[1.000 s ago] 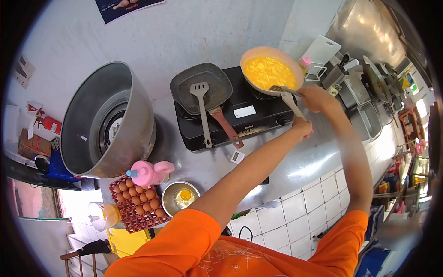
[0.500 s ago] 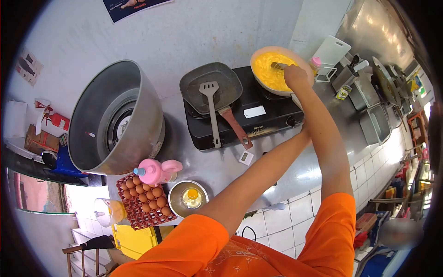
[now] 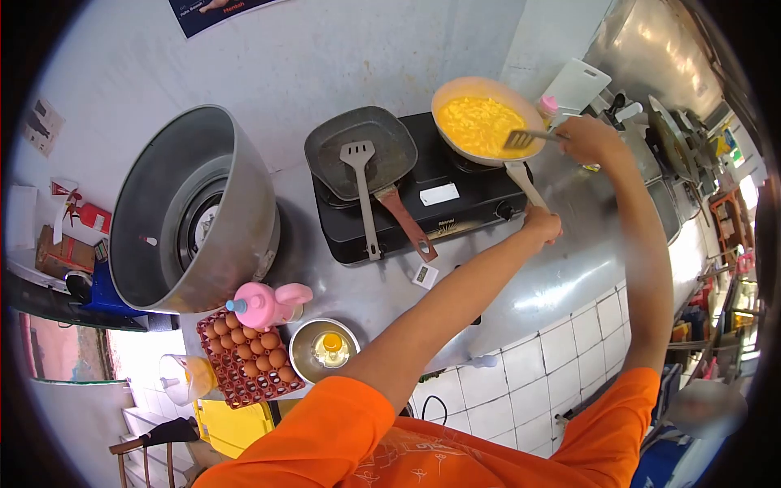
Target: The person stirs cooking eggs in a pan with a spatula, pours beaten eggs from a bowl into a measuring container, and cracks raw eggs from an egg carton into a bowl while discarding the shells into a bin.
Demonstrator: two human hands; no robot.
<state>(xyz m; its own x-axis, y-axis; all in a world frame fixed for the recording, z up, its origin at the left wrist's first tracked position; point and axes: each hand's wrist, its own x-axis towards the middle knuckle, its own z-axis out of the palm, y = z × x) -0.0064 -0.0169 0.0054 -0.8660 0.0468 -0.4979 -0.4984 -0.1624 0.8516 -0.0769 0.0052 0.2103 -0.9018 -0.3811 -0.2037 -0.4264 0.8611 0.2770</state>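
"Rinnai" is read on front of stove (image 3: 478, 195); red "Mentah" is printed on poster (image 3: 213, 13), above-left of stove.

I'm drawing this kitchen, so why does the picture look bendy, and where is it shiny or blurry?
Head view: bent edges and dark corners, probably from a very wide lens; head view: white glare on the steel counter; head view: a grey patch at lower right, too blurred to name, while the cream pan looks fairly clear.

Grips pan handle (image 3: 523, 180) with left hand (image 3: 543, 224), slotted turner (image 3: 529, 138) with right hand (image 3: 587, 140).
Holds blade at the pan's (image 3: 472, 86) right side, by yellow mixture (image 3: 478, 124); reaches over the desk (image 3: 561, 268), in front of a stove (image 3: 482, 198).
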